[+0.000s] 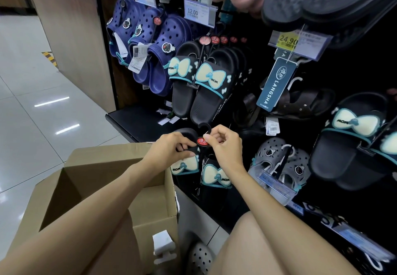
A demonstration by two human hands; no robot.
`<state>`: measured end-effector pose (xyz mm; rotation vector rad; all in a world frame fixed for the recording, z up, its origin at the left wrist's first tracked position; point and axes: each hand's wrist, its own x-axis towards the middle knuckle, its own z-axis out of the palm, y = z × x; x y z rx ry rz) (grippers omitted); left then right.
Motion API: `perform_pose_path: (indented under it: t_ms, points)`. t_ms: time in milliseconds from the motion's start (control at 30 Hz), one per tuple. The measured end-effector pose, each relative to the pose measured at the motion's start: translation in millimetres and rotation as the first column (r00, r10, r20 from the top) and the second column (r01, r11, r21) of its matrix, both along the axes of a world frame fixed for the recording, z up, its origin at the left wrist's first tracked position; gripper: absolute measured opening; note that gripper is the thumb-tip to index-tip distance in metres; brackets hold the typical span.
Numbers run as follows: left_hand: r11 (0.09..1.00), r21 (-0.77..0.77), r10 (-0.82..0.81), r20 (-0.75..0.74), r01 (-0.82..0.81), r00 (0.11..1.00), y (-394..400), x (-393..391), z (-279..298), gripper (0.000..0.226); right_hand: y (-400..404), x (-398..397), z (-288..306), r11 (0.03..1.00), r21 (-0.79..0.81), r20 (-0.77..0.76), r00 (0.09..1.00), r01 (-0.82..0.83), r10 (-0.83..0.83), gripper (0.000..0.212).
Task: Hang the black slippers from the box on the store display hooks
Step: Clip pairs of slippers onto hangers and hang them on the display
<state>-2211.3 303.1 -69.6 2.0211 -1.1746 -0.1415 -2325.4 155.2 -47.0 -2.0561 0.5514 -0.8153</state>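
Note:
I hold a pair of black slippers point(214, 174) with cream bows on a black plastic hanger point(203, 127) just above the open cardboard box point(120, 167). My left hand point(169, 149) grips the left slipper near its top. My right hand point(223, 140) pinches the hanger at its red round label. Several matching black pairs point(206, 85) hang on a display hook point(217, 27) directly above, under the 12.00 price tag point(198, 12).
Navy clogs point(148, 44) hang to the left, grey clogs point(279, 163) and more black bow slippers point(352, 141) to the right. A black shelf ledge point(137, 122) juts out below the hooks. A white tiled aisle floor point(32, 102) lies left.

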Motion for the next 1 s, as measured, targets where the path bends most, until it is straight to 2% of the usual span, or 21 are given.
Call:
perform_pose_path:
  t_ms: [100, 200, 267, 333, 467, 567, 667, 1000]
  points:
    - [0.997, 0.057, -0.051, -0.014, 0.051, 0.999, -2.7, -3.1, -3.5, 0.028, 2.0, -4.2, 2.9, 0.999, -0.008, 0.017, 0.999, -0.032, 0.032, 0.018]
    - [0.977, 0.199, -0.094, 0.081, 0.076, 0.992, -7.2, -10.9, -4.6, 0.029, 3.7, -7.3, 5.8, 0.999, -0.025, 0.022, 0.999, -0.041, 0.042, 0.017]
    - [0.973, 0.224, -0.09, 0.148, 0.055, 0.985, -9.4, -16.2, -2.6, 0.029, 2.2, -8.8, 6.9, 0.999, -0.025, 0.021, 0.999, -0.025, 0.025, 0.017]
    - [0.988, 0.155, -0.042, 0.155, 0.018, 0.987, -10.2, -18.9, -0.4, 0.026, -1.3, -10.7, 8.5, 1.0, 0.003, 0.043, 0.999, -0.006, 0.006, 0.018]
    - [0.998, -0.05, 0.03, -0.075, -0.034, 0.997, -10.6, -21.9, 9.7, 0.02, -3.2, -16.4, 11.6, 0.999, 0.048, 0.031, 0.999, -0.009, 0.008, 0.013]
    - [0.99, -0.132, 0.032, -0.149, -0.052, 0.988, -13.6, -26.8, 17.7, 0.014, -0.4, -20.1, 12.2, 0.997, 0.055, -0.005, 0.999, -0.051, 0.052, 0.009]
    - [0.98, -0.158, 0.092, -0.161, -0.118, 0.983, -16.5, -31.1, 21.3, 0.005, 2.2, -23.8, 14.4, 0.997, 0.05, -0.016, 0.998, -0.062, 0.063, 0.007]
    - [0.971, -0.155, 0.158, -0.162, -0.184, 0.974, -32.2, -56.8, 41.4, 0.009, 5.1, -47.4, 20.5, 0.986, 0.169, -0.046, 0.999, -0.011, 0.019, 0.013]
